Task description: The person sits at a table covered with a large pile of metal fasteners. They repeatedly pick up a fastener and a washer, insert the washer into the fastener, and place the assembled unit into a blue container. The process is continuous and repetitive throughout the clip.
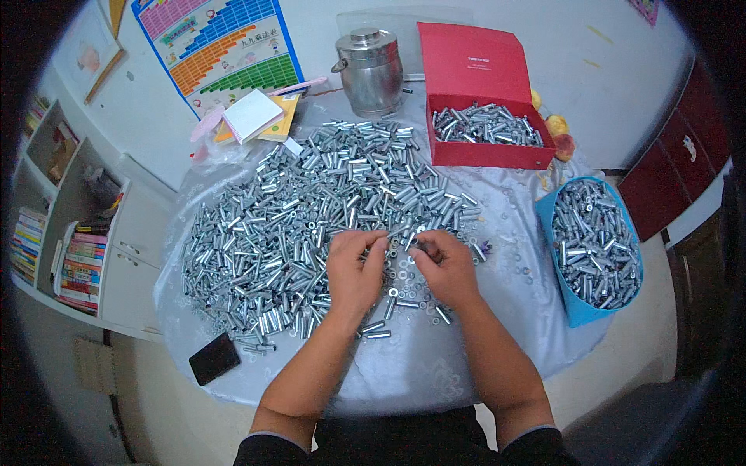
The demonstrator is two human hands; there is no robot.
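A broad heap of silvery metal tubes [256, 225] spreads over the table, with flat washers [402, 279] scattered along its near right side. Over the heap's near edge, my left hand [356, 268] is closed, thumb against forefinger; what it pinches, if anything, is too small to make out. Just to its right, my right hand [447, 268] has its fingertips closed on a small metal piece [413, 243], whose exact kind is unclear. The fingertips of both hands face each other a short gap apart. A few loose tubes [378, 335] lie on the cloth between my forearms.
A red open box [489, 155] at the back right and a blue bin [579, 311] at the right hold similar metal parts. A lidded metal pot [371, 74] stands behind the heap. A black phone [214, 359] lies near left. Notebooks [252, 116] sit back left.
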